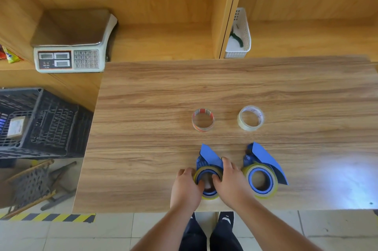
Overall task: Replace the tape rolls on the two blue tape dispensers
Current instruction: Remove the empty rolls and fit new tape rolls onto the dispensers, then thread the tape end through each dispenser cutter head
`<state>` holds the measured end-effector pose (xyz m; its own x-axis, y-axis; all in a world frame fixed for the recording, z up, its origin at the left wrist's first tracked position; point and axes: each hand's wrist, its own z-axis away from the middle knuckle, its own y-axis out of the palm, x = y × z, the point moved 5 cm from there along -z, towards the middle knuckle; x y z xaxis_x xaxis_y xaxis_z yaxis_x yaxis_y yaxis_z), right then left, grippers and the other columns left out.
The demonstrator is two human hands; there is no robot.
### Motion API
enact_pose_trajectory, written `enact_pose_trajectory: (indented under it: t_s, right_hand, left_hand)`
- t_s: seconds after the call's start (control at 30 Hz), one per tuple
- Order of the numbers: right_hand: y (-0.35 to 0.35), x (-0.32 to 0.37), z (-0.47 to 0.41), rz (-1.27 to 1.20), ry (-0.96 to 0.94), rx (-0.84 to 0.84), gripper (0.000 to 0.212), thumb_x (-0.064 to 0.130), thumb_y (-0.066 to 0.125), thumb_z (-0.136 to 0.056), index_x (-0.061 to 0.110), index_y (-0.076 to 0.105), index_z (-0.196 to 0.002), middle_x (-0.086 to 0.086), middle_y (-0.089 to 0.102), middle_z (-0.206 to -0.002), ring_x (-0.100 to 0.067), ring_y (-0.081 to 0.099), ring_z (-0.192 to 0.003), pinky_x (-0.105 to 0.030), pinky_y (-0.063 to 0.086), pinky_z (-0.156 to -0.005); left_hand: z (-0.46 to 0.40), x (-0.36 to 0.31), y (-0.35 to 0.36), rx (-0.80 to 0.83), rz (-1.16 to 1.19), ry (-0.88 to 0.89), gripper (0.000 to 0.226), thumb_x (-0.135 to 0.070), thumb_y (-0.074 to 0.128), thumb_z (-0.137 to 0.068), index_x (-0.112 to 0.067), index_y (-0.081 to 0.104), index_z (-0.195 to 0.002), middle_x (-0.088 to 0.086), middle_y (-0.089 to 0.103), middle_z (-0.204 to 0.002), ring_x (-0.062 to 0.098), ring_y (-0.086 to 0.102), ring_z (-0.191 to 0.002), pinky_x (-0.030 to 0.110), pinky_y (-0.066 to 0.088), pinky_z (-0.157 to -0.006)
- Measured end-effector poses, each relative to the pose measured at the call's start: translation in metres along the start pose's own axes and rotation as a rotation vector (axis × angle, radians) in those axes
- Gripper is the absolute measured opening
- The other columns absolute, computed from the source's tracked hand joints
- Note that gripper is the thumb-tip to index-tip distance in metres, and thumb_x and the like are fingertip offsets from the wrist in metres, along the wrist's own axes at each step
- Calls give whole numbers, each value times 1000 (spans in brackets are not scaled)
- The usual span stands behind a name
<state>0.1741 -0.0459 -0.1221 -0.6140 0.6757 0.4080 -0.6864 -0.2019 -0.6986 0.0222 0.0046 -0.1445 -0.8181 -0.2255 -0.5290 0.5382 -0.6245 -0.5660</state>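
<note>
Two blue tape dispensers lie near the front edge of the wooden table. Both of my hands are on the left dispenser [208, 158], which carries a yellowish tape roll [210, 196]. My left hand [187, 186] grips the roll's left side, and my right hand [231, 183] grips its right side with the thumb inside the hub. The right dispenser [266, 158] lies untouched with its own yellowish roll [263, 194]. Farther back stand a nearly spent roll with a red-printed core [203, 120] and a nearly spent clear roll with a white core [250, 118].
A weighing scale [70, 46] sits on the shelf at the back left. A white basket [240, 36] stands in the shelf behind the table [143, 128]. A black crate [38, 122] is on the left, below table level. A bright glare patch lies on the table's right side.
</note>
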Motion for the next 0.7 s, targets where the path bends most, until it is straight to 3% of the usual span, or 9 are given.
enact_pose_trajectory:
  t_s: [0.2,0.37,0.5,0.6,0.7]
  right_hand:
    - [4,2,2,-102,38,50,58,34,59,-93,21,35,-145,-3,52,-133,-19,59,-91,-29,50,-72]
    - [3,1,5,-217,73,63,64,34,64,-89,21,37,-146,1,50,-126,-13,55,-89,-25,44,-72]
    - [-4,0,11,-328,110,106,72,31,68,-78,25,41,-144,1,51,-126,-6,61,-83,-22,48,-62]
    - [-14,4,17,-355,85,136,55,28,68,-69,34,55,-123,0,55,-112,-14,66,-69,-29,54,-51]
    - [-27,11,29,-430,58,117,51,22,71,-70,32,54,-117,2,56,-106,-15,64,-71,-24,47,-46]
  left_hand:
    - [2,-4,-4,-9,4,1,21,-28,65,-87,-23,66,-107,-3,62,-104,16,60,-80,29,43,-63]
    - [11,-5,-13,-16,44,11,10,-26,63,-85,-26,64,-96,-2,68,-75,15,58,-59,28,41,-50]
    - [27,-6,-21,-25,39,47,24,-31,65,-85,-29,65,-109,-3,69,-86,11,60,-68,22,41,-54]
    - [42,-12,-30,-38,55,84,28,-36,68,-84,-33,65,-111,-8,70,-92,9,64,-77,19,45,-61]
    - [56,-21,-44,-82,87,129,28,-40,72,-85,-37,65,-112,-12,71,-91,6,65,-80,17,47,-65]
